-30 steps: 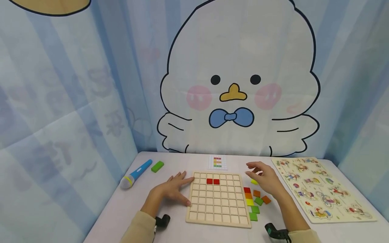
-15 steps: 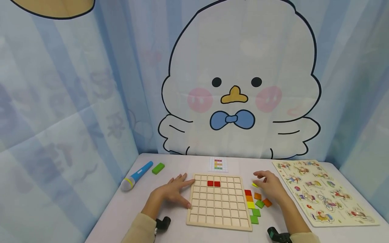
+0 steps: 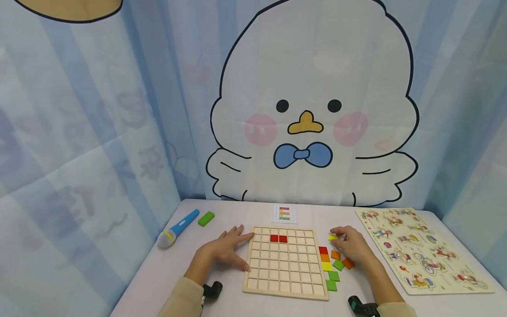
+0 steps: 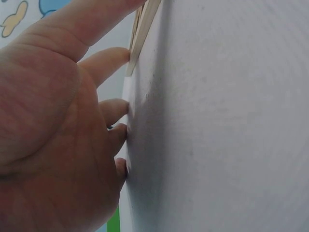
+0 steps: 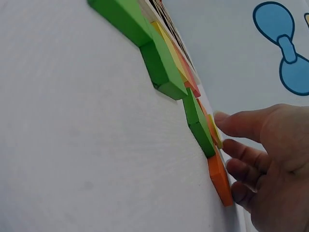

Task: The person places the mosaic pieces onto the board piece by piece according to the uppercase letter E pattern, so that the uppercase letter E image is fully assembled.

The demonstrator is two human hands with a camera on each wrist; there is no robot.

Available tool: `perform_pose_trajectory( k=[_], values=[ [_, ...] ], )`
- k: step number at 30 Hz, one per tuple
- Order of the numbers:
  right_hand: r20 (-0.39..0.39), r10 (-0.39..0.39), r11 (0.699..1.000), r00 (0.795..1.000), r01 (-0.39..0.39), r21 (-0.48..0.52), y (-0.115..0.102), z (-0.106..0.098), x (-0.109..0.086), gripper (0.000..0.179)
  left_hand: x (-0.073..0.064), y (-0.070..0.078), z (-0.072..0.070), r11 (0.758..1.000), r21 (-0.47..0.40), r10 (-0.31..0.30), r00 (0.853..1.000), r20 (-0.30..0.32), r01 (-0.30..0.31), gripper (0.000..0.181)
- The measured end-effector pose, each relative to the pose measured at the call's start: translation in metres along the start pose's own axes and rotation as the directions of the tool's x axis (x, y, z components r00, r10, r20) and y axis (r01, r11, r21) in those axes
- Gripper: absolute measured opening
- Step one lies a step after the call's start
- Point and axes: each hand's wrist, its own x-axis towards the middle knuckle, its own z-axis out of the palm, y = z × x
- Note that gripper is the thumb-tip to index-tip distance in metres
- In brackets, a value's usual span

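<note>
Left hand (image 3: 225, 250) is bracing the wooden grid board (image 3: 273, 275), fingers spreading apart, thumb and forefinger touching its left edge, clamping nothing. Right hand (image 3: 351, 241) is working to the right of the grid board, past its upper right edge; thumb and a finger are pinching a loose yellow tile (image 3: 332, 237) from two sides. Can't tell whether that tile is lying on the table (image 3: 158, 290) or hanging just above it. On the grid board, two red tiles (image 3: 274, 238) are sitting side by side in the second row from the far edge, left of centre. Just beside its right edge, a red tile (image 3: 323, 250), an orange tile (image 3: 325, 258) and another yellow tile (image 3: 326, 266) are lying in a line; two green tiles (image 3: 334, 276) are lying nearer the person, toward its near right corner. Slightly farther right of it, under the right hand's side, two loose orange tiles (image 3: 336, 255) and a loose green tile (image 3: 338, 265) are sitting in a cluster. Behind its far edge a small pattern card (image 3: 284, 214) is lying flat. Left of it, well apart, a green block (image 3: 206, 219) and a blue toy microphone (image 3: 178, 228) are resting. Well to its right a picture puzzle (image 3: 425, 251) is lying flat.
</note>
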Motion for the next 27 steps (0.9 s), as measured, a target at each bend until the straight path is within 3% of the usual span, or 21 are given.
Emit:
perform_pose_trajectory(
  k=[17,27],
  values=[
    [0.001,-0.036,0.999,0.999,0.036,0.007,-0.006,-0.004,-0.002,0.037,-0.001,0.001,-0.002,1.000,-0.011,-0.021,1.000,0.016,0.021,0.105],
    [0.129,-0.108,0.994,0.986,0.105,0.025,-0.013,-0.004,-0.004,0.019,-0.001,0.001,-0.002,1.000,-0.011,-0.023,1.000,0.015,0.023,0.105]
  ],
)
